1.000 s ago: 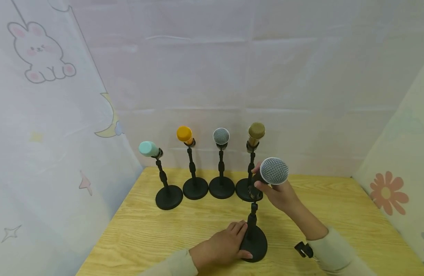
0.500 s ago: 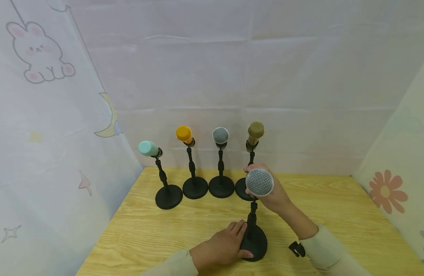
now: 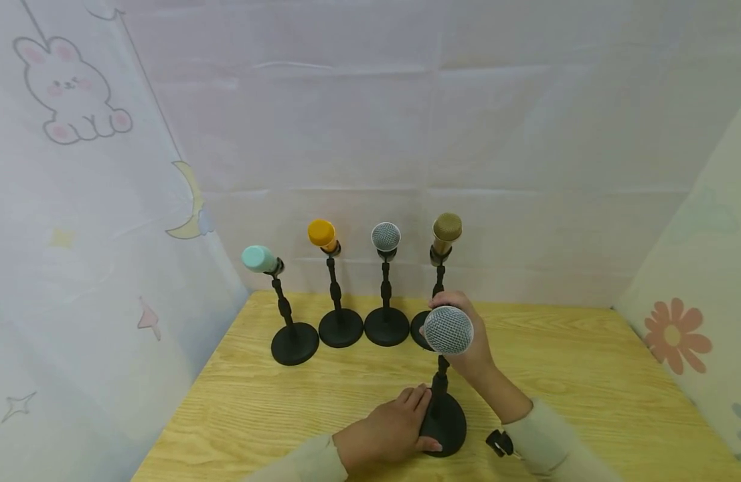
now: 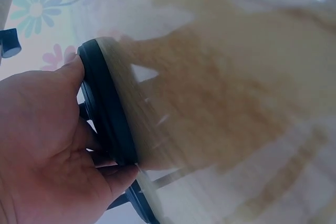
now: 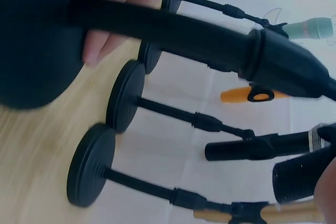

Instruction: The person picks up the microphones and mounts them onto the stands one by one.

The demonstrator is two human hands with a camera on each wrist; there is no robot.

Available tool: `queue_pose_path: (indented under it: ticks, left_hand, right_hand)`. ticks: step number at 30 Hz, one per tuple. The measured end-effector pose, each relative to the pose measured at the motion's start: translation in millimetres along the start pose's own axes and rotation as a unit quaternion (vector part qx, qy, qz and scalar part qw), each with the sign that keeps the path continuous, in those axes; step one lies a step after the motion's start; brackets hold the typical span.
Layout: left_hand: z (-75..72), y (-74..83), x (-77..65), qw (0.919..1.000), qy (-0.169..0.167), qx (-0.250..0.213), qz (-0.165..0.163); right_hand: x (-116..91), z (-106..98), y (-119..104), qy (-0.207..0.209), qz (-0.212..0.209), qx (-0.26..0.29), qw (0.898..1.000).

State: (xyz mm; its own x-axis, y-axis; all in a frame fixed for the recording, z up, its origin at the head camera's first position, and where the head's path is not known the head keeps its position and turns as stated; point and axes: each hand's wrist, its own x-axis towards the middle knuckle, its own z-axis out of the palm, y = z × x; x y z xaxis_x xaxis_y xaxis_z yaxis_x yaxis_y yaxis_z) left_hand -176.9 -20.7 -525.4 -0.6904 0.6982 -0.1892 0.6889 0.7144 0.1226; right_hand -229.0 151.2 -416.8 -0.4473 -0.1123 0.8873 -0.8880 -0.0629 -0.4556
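My right hand [image 3: 475,345] grips a black microphone with a silver mesh head [image 3: 448,330], its head tilted toward me, over the top of the nearest black microphone stand [image 3: 448,425]. In the right wrist view the microphone's dark body [image 5: 298,177] shows beside my fingers, and the stand's pole [image 5: 168,22] crosses the picture. My left hand [image 3: 389,428] holds the stand's round base at its left side; in the left wrist view, thumb and fingers span the base's rim [image 4: 107,103]. The stand's clip is hidden behind the microphone head.
Behind, several stands hold a mint microphone [image 3: 258,260], an orange one [image 3: 322,233], a silver-headed one [image 3: 385,237] and a gold one [image 3: 447,227]. The gold one's base sits partly behind my right hand. Cloth walls surround the wooden table [image 3: 575,375].
My right hand has moved the microphone left and slightly down, and its mesh head now faces me more directly. The left hand and the stand's base have stayed in place.
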Motion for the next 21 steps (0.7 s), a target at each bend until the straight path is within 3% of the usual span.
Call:
queue_pose_path:
  ticks: [4, 9, 21]
  left_hand:
    - [0.7, 0.2, 0.2, 1.0000, -0.001, 0.007, -0.004]
    - [-1.4, 2.7, -1.8, 0.9997, 0.002, 0.022, 0.001]
    - [0.0, 1.4, 0.7, 0.9990, 0.000, 0.044, 0.005]
  right_hand:
    - [4.0, 11.9, 6.8, 0.058, -0.069, -0.033, 0.995]
    - [9.4, 19.1, 5.5, 0.105, -0.113, -0.027, 0.988]
    - [10.1, 16.4, 4.9, 0.118, -0.117, -0.065, 0.984]
